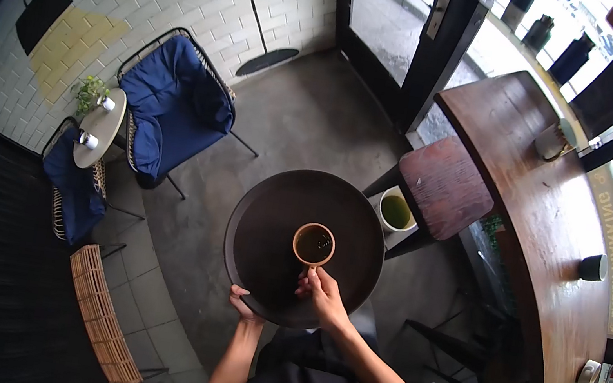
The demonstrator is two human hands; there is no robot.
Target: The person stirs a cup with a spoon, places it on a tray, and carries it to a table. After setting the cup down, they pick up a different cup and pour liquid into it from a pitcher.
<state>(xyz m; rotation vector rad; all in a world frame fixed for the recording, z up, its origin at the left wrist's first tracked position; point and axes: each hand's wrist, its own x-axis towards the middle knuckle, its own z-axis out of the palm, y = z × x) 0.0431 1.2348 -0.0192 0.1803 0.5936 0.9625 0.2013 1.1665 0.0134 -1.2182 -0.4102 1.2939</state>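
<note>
A round dark tray [264,209] is held out in front of my body. My left hand [246,303] grips its near-left rim, thumb on top and the other fingers hidden underneath. Over the tray's middle is an orange-brown cup [314,244] with dark liquid inside and its handle pointing toward me. My right hand [321,289] is closed around that handle. Nothing else lies on the tray.
To the right runs a long wooden counter [532,217] with a dark cup [593,268] and a white cup [589,373]. A wooden stool [446,187] stands beyond the tray. At left are a blue-cushioned chair [177,105] and a small round table [111,132]. A glass door [396,15] is ahead.
</note>
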